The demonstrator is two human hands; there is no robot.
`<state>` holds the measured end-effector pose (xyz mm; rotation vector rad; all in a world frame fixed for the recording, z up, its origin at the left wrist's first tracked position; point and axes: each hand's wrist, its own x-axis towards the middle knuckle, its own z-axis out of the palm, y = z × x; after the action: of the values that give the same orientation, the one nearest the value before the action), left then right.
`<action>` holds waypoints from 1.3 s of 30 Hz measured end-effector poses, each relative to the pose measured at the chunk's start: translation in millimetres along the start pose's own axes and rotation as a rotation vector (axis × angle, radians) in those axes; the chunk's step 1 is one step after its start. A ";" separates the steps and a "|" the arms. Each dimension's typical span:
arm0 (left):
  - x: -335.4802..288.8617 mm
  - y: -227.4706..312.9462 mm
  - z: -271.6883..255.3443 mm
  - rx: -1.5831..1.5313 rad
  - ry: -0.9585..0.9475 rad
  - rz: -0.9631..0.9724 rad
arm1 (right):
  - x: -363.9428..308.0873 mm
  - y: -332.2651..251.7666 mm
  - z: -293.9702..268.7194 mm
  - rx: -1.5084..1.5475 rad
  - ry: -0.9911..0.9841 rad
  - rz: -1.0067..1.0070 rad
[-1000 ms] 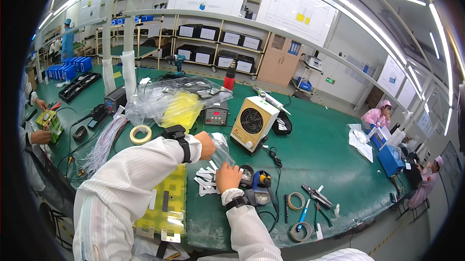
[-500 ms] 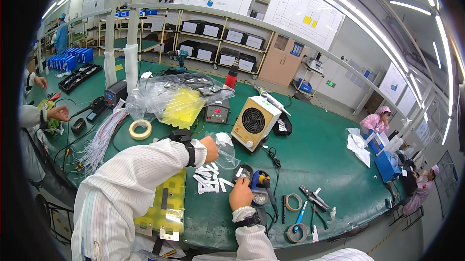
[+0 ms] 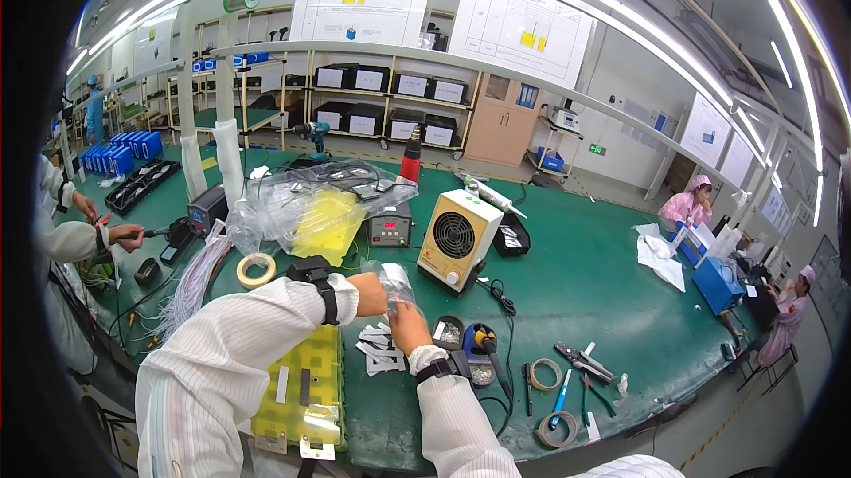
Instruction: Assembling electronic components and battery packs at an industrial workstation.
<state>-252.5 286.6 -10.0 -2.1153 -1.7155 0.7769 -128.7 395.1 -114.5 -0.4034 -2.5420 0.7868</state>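
Both my hands meet at a clear plastic bag above the green bench. My left hand is closed on the bag's near left side, its fingers partly hidden. Beside it, my right hand has its fingers pinched at the bag's lower edge. Below them lies a loose pile of white strips. Just right of my right wrist stands a round dark dish with small pieces in it. A yellow-green panel carrying one white and one dark strip lies by my left forearm.
A soldering iron stand, tape rolls, pliers and a blue-handled tool lie to the right. Ahead are a boxy fan, a soldering station and plastic sheeting. A co-worker's hands work at left.
My right hand has left the round dish and moved up and left to the plastic bag. My left hand stays at the bag. The whole view has shifted slightly.
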 end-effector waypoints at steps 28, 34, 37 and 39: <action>5.2 -14.4 29.9 -0.070 -0.260 -0.292 | -45.1 -32.8 -61.9 0.352 0.388 0.269; -0.8 -21.5 -12.6 -0.461 -0.314 -0.305 | -83.9 -21.2 -38.2 0.310 0.358 0.257; -1.2 -27.6 -21.8 -0.455 -0.294 -0.282 | -94.4 -19.9 -28.1 0.339 0.366 0.282; -1.9 -28.7 -26.0 -0.450 -0.225 -0.295 | -98.3 -18.9 -23.0 0.366 0.383 0.273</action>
<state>-260.6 294.1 27.2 -2.0156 -2.4484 0.6020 -35.7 351.8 -118.6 -0.7091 -1.9634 1.1284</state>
